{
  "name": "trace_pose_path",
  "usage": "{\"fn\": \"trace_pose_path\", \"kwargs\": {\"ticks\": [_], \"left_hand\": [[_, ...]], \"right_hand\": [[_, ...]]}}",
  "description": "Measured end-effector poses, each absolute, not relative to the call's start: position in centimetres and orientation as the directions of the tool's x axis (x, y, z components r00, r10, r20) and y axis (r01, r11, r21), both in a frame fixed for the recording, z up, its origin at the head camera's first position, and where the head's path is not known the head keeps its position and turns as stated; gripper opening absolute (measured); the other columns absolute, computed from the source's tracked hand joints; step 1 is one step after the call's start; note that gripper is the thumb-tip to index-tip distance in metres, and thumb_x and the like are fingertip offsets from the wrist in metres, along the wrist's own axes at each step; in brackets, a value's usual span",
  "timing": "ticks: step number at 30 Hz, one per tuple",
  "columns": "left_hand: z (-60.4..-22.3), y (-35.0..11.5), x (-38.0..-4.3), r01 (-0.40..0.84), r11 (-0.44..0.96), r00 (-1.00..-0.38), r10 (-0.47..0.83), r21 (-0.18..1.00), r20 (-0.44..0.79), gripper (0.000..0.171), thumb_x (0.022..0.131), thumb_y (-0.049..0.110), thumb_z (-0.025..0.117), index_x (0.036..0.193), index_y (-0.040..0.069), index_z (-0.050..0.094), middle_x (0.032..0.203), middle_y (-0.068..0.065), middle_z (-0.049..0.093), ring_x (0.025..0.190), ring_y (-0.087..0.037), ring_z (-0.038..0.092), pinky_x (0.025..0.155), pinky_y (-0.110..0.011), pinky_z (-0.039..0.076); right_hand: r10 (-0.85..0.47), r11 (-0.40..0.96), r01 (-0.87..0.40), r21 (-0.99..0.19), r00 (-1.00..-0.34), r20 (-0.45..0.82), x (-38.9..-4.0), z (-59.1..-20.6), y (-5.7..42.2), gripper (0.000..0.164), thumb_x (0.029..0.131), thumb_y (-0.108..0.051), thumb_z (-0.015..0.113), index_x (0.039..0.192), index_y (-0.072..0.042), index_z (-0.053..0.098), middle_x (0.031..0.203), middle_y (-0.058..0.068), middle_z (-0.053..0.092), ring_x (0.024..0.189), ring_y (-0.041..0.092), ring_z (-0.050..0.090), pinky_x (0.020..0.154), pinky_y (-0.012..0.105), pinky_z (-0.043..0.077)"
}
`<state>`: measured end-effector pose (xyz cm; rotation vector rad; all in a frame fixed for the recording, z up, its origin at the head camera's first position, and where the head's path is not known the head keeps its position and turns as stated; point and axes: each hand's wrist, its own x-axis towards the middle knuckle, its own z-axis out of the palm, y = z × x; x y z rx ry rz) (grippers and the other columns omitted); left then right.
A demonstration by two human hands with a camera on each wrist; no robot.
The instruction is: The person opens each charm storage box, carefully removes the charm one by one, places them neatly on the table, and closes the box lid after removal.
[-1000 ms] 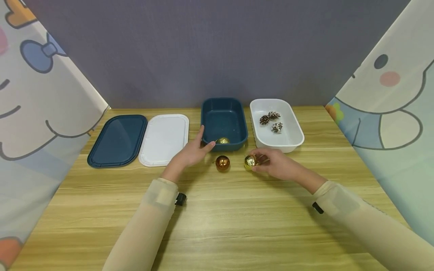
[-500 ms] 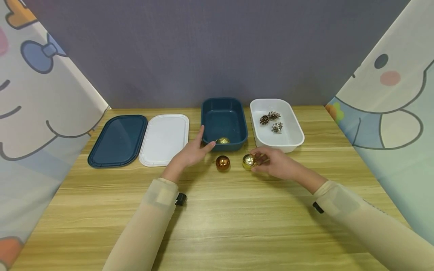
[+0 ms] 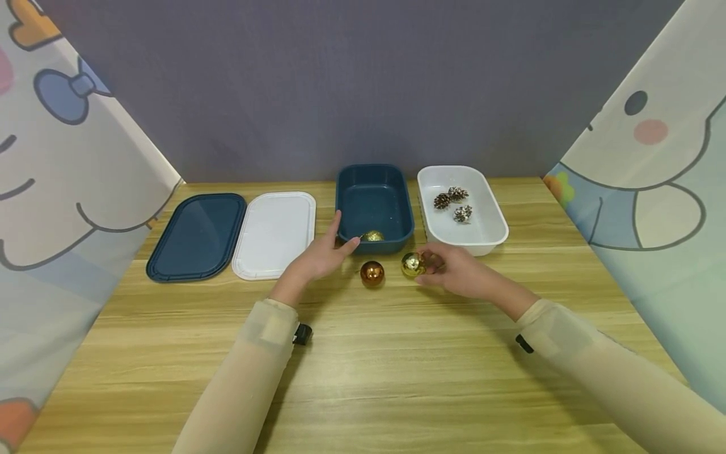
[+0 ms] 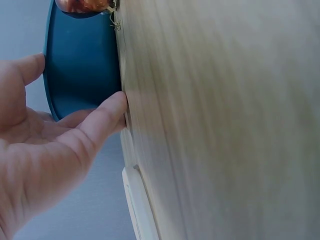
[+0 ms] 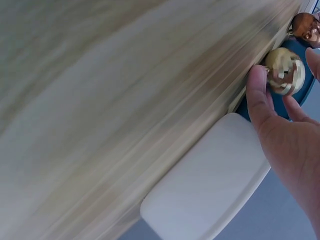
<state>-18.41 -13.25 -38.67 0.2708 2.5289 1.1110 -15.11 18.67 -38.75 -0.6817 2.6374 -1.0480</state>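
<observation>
My left hand (image 3: 320, 255) rests at the near left corner of a dark blue box (image 3: 374, 202). Its thumb touches the rim and its fingers lie fairly straight along the side, as the left wrist view shows too. Inside the box, against the near wall, is a glittery gold Christmas ball (image 3: 372, 236). My right hand (image 3: 459, 272) pinches a shiny gold Christmas ball (image 3: 413, 265) between thumb and fingers, in front of the box's right corner. A copper-brown ball (image 3: 372, 273) sits on the table before the box, between my hands.
Right of the blue box stands a white box (image 3: 492, 221) with three frosted pine cones (image 3: 458, 194). Left of my hands, a white lid (image 3: 276, 233) and a dark blue lid (image 3: 198, 236) lie flat on the wooden table (image 3: 363, 378). A grey wall (image 3: 363, 88) rises behind.
My right hand has shifted a little left and away from me with the shiny gold ball. My left hand and the copper-brown ball stay where they were.
</observation>
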Motion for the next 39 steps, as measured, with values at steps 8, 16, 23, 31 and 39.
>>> {"fn": "trace_pose_path", "kwargs": {"ticks": [8, 16, 23, 31, 39], "left_hand": [[-39.0, -13.2, -18.5, 0.036, 0.678, -0.915, 0.317, 0.734, -0.248, 0.093, 0.11, 0.061, 0.045, 0.171, 0.025, -0.015, 0.174, -0.024, 0.026, 0.157, -0.044, 0.039, 0.129, -0.06, 0.032], [-38.7, -13.0, -18.4, 0.046, 0.681, -0.915, 0.322, 0.731, -0.242, 0.091, 0.111, 0.059, 0.044, 0.171, 0.024, -0.015, 0.173, -0.024, 0.028, 0.156, -0.045, 0.039, 0.128, -0.06, 0.032], [-38.6, -13.1, -18.3, 0.036, 0.689, -0.916, 0.311, 0.724, -0.251, 0.091, 0.111, 0.059, 0.043, 0.171, 0.025, -0.016, 0.173, -0.024, 0.028, 0.156, -0.045, 0.039, 0.128, -0.06, 0.032], [-38.7, -13.2, -18.2, 0.045, 0.686, -0.918, 0.314, 0.726, -0.241, 0.092, 0.111, 0.06, 0.044, 0.172, 0.023, -0.014, 0.172, -0.025, 0.03, 0.156, -0.044, 0.039, 0.128, -0.06, 0.033], [-38.9, -13.2, -18.4, 0.046, 0.674, -0.918, 0.319, 0.738, -0.234, 0.09, 0.112, 0.057, 0.044, 0.171, 0.025, -0.015, 0.173, -0.025, 0.029, 0.157, -0.044, 0.038, 0.129, -0.06, 0.032]], "right_hand": [[-0.497, 0.667, -0.372, -0.646, -0.868, -0.012, -15.4, -39.0, 17.8, 0.05, 0.096, -0.023, 0.082, 0.141, -0.005, 0.065, 0.116, 0.011, 0.073, 0.088, 0.016, 0.07, 0.073, 0.028, 0.057], [-0.562, 0.636, -0.46, -0.62, -0.826, 0.036, -15.0, -39.0, 19.1, 0.045, 0.097, -0.01, 0.078, 0.14, -0.004, 0.067, 0.12, 0.012, 0.074, 0.085, 0.014, 0.068, 0.077, 0.028, 0.058], [-0.59, 0.623, -0.493, -0.608, -0.806, 0.049, -14.8, -38.9, 19.7, 0.045, 0.096, -0.007, 0.076, 0.14, -0.001, 0.066, 0.115, 0.011, 0.075, 0.087, 0.014, 0.068, 0.08, 0.028, 0.059], [-0.583, 0.638, -0.467, -0.612, -0.812, 0.012, -14.9, -38.8, 19.6, 0.05, 0.095, -0.012, 0.079, 0.142, -0.002, 0.064, 0.114, 0.01, 0.073, 0.088, 0.012, 0.067, 0.079, 0.026, 0.058], [-0.577, 0.636, -0.438, -0.636, -0.817, -0.014, -15.0, -38.6, 19.7, 0.055, 0.094, -0.013, 0.082, 0.144, -0.001, 0.062, 0.122, 0.016, 0.072, 0.095, 0.017, 0.073, 0.082, 0.027, 0.062]]}}
